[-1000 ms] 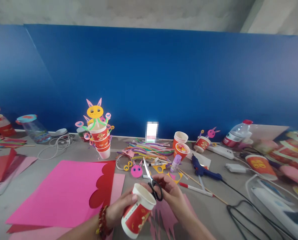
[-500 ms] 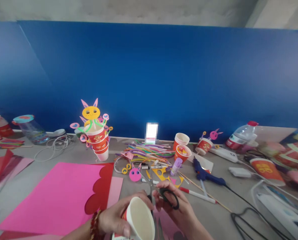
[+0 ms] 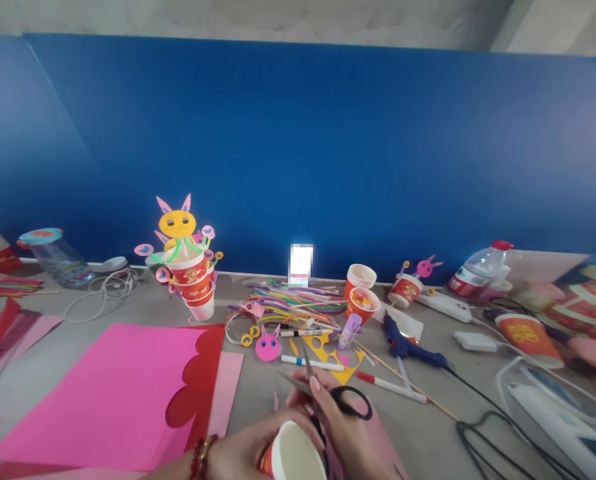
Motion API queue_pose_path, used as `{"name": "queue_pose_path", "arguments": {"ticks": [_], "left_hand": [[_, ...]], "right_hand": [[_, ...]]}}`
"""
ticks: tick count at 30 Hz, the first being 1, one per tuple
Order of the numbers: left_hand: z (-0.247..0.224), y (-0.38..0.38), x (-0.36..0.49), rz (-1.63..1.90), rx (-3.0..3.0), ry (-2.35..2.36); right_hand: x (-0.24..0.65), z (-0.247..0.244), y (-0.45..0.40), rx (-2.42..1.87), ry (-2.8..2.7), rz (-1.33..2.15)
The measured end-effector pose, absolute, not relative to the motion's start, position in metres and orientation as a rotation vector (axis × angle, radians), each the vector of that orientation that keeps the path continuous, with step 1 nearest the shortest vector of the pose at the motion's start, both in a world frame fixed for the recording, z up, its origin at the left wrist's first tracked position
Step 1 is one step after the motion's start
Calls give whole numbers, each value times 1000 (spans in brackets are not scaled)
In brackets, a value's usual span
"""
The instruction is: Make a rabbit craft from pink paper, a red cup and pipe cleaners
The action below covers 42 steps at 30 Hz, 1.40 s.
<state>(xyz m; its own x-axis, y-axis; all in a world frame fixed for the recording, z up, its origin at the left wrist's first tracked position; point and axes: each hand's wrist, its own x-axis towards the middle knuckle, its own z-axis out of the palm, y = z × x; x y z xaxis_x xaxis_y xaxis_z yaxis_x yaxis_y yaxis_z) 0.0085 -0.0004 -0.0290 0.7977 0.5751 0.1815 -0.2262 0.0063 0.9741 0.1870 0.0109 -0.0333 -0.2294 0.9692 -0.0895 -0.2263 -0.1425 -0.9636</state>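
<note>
At the bottom middle, my left hand wears a red beaded bracelet and is wrapped round a paper cup, whose pale open mouth faces up. Right beside it, my right hand grips black-handled scissors with their blades parted and pointing up and to the left. The fingers of both hands meet near the scissors' lower handle. Pink paper lies partly under my right hand. Just beyond the blades are a blue-banded marker and a pink bunny face.
Large pink sheets cover the left side. A decorated cup tower stands behind them. Pipe cleaners lie at the centre back, near stacked cups. A blue glue gun with its black cord and a bottle are at right.
The cup and my left hand have moved down and right. The scissors have turned so their parted blades point up-left, and the blue-banded marker shows more fully.
</note>
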Motion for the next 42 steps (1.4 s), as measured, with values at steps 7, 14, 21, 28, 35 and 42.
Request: {"name": "queue_pose_path", "arguments": {"ticks": [7,14,21,28,35,42], "left_hand": [[-43,5,8,1082,1053,609],[-55,13,7,1291,1045,763],[-42,16,1,1301,1317,788],[-46,18,-1,1385,1554,744],[-44,14,2,1401,1601,803],[-45,14,1,1416,1638,832]], "right_hand": [[207,-27,7,-1080,-1125,984],[194,-35,-17,-1011,-1269,1387],[191,-37,-12,-1094,-1367,1352],[191,-33,-14,-1165,-1481,1347],[185,-28,-18,-1136,-1363,1319],[184,-26,-18,-1125,-1331,1348]]}}
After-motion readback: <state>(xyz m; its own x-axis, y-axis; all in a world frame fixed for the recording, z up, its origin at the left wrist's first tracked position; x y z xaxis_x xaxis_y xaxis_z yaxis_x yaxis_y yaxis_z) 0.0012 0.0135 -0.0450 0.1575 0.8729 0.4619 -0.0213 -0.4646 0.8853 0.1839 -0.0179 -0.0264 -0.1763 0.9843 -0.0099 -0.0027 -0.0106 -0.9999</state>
